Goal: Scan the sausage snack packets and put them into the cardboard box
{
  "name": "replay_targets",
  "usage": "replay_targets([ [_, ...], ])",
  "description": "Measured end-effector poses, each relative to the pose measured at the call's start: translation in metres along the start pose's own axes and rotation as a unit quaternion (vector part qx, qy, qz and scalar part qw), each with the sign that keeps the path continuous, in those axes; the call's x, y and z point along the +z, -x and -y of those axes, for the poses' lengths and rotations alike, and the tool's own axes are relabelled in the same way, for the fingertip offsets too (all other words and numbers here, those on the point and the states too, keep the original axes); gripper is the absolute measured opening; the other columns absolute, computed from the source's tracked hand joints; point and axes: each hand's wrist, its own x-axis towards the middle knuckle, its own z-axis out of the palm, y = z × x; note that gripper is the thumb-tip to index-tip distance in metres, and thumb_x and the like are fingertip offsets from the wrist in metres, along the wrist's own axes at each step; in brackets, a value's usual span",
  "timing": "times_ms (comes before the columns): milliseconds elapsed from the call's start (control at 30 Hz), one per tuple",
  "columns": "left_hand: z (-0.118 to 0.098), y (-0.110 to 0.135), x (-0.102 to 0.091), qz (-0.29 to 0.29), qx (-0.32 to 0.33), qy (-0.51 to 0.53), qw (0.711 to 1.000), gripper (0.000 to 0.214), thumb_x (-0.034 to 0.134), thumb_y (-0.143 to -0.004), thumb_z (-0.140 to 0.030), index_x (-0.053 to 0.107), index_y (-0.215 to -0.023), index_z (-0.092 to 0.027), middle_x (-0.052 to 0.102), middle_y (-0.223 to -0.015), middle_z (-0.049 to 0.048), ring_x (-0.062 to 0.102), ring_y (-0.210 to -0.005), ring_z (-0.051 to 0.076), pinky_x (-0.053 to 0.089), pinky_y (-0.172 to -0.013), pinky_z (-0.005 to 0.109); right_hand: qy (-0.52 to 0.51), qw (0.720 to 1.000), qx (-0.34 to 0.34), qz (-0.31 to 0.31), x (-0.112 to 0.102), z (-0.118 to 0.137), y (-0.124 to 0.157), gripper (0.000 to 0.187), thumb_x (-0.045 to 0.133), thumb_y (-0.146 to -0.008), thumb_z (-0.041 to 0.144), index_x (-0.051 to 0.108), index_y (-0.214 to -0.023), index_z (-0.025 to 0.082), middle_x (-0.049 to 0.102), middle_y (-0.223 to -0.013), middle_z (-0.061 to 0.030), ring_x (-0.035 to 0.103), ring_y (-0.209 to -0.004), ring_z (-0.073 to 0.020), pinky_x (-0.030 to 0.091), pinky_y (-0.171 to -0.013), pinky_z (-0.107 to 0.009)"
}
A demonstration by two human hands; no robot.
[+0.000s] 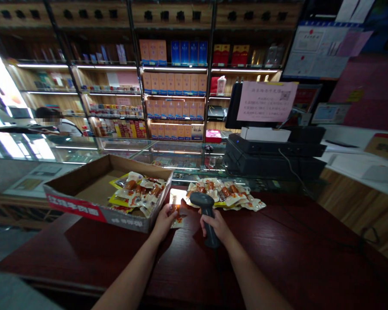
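My right hand (217, 224) grips the handle of a dark barcode scanner (203, 203), its head pointing away from me. Its light falls on a snack packet (176, 202) that my left hand (164, 220) holds on the dark red counter (278, 249). To the left, an open cardboard box (84, 189) holds several similar packets (137, 191). A pile of more packets (223, 193) lies on the counter just beyond the scanner.
A black till machine (271, 150) with a pink paper notice (267, 101) stands at the back right. Glass display cases (132, 148) and lit shelves of boxed goods (174, 90) fill the background. Another person (53, 122) is behind the far left counter.
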Motion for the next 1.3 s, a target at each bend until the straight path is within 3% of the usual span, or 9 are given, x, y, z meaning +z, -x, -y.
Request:
replay_targets([
  [233, -0.003, 0.001, 0.004, -0.059, -0.048, 0.067, 0.995, 0.053, 0.078, -0.051, -0.037, 0.054, -0.092, -0.015, 0.069, -0.086, 0.0071, 0.066, -0.073, 0.021, 0.050, -0.067, 0.031, -0.033, 0.999, 0.008, -0.038, -0.001, -0.001, -0.003, 0.036, 0.067, -0.067, 0.039, 0.054, -0.090, 0.014, 0.058, -0.051, 0.0043, 0.053, -0.034, -0.0119, 0.042, -0.033, -0.022],
  [433, -0.021, 0.001, 0.016, -0.052, -0.082, 0.123, 0.988, 0.060, 0.083, -0.045, -0.031, 0.054, -0.095, -0.015, 0.068, -0.079, 0.0057, 0.064, -0.061, 0.019, 0.051, -0.058, 0.031, -0.041, 0.988, -0.009, -0.149, -0.013, 0.028, 0.003, 0.031, 0.067, -0.066, 0.039, 0.053, -0.080, 0.016, 0.057, -0.048, 0.0050, 0.050, -0.032, -0.0107, 0.042, -0.032, -0.021],
  [567, -0.037, -0.012, 0.049, 0.002, -0.046, 0.162, 0.986, 0.058, 0.083, -0.046, -0.027, 0.058, -0.096, -0.012, 0.068, -0.089, 0.0087, 0.065, -0.072, 0.018, 0.051, -0.068, 0.030, -0.038, 0.978, -0.033, -0.204, -0.035, 0.055, 0.023, 0.032, 0.069, -0.064, 0.040, 0.054, -0.079, 0.016, 0.056, -0.048, 0.0053, 0.050, -0.033, -0.0106, 0.045, -0.033, -0.023],
  [700, -0.050, -0.035, 0.102, 0.042, -0.011, 0.157, 0.987, 0.061, 0.081, -0.047, -0.026, 0.058, -0.102, -0.013, 0.067, -0.093, 0.0087, 0.065, -0.078, 0.018, 0.050, -0.074, 0.031, -0.040, 0.965, -0.058, -0.251, -0.052, 0.068, 0.047, 0.034, 0.070, -0.064, 0.040, 0.054, -0.081, 0.016, 0.057, -0.049, 0.0052, 0.050, -0.033, -0.0105, 0.046, -0.033, -0.023],
  [833, -0.054, -0.059, 0.149, 0.007, 0.057, -0.002, 0.998, 0.069, 0.074, -0.057, -0.021, 0.048, -0.122, -0.018, 0.065, -0.085, 0.0040, 0.062, -0.076, 0.018, 0.048, -0.073, 0.032, -0.043, 0.963, -0.062, -0.258, -0.057, 0.069, 0.063, 0.037, 0.070, -0.065, 0.040, 0.055, -0.087, 0.015, 0.057, -0.049, 0.0051, 0.050, -0.033, -0.0108, 0.046, -0.033, -0.023],
  [933, -0.050, -0.072, 0.167, 0.003, 0.091, -0.222, 0.971, 0.045, 0.069, -0.063, -0.019, 0.061, -0.106, -0.015, 0.062, -0.077, 0.0044, 0.059, -0.076, 0.020, 0.045, -0.076, 0.034, -0.049, 0.962, -0.063, -0.259, -0.059, 0.068, 0.070, 0.041, 0.071, -0.065, 0.042, 0.056, -0.091, 0.015, 0.057, -0.050, 0.0051, 0.050, -0.033, -0.0109, 0.046, -0.033, -0.024],
  [1000, -0.047, -0.076, 0.172, 0.003, 0.111, -0.340, 0.934, 0.022, 0.067, -0.067, -0.022, 0.067, -0.087, -0.014, 0.061, -0.079, 0.0076, 0.058, -0.081, 0.022, 0.043, -0.081, 0.035, -0.051, 0.962, -0.067, -0.261, -0.059, 0.067, 0.073, 0.042, 0.070, -0.065, 0.043, 0.056, -0.093, 0.014, 0.056, -0.050, 0.0050, 0.050, -0.033, -0.0108, 0.045, -0.033, -0.024],
  [1100, -0.044, -0.075, 0.171, -0.006, 0.159, -0.430, 0.889, 0.016, 0.064, -0.070, -0.027, 0.068, -0.077, -0.014, 0.058, -0.090, 0.0122, 0.055, -0.092, 0.025, 0.040, -0.086, 0.036, -0.049, 0.963, -0.069, -0.257, -0.058, 0.066, 0.074, 0.042, 0.070, -0.066, 0.042, 0.055, -0.093, 0.013, 0.057, -0.051, 0.0046, 0.050, -0.034, -0.0107, 0.046, -0.034, -0.024],
  [1300, -0.054, -0.063, 0.155, -0.032, 0.200, -0.414, 0.888, 0.021, 0.059, -0.075, -0.026, 0.067, -0.089, -0.013, 0.050, -0.111, 0.0150, 0.054, -0.101, 0.026, 0.041, -0.092, 0.038, -0.048, 0.967, -0.059, -0.241, -0.045, 0.063, 0.061, 0.035, 0.070, -0.066, 0.041, 0.055, -0.083, 0.015, 0.057, -0.050, 0.0045, 0.050, -0.033, -0.0101, 0.045, -0.033, -0.023],
])
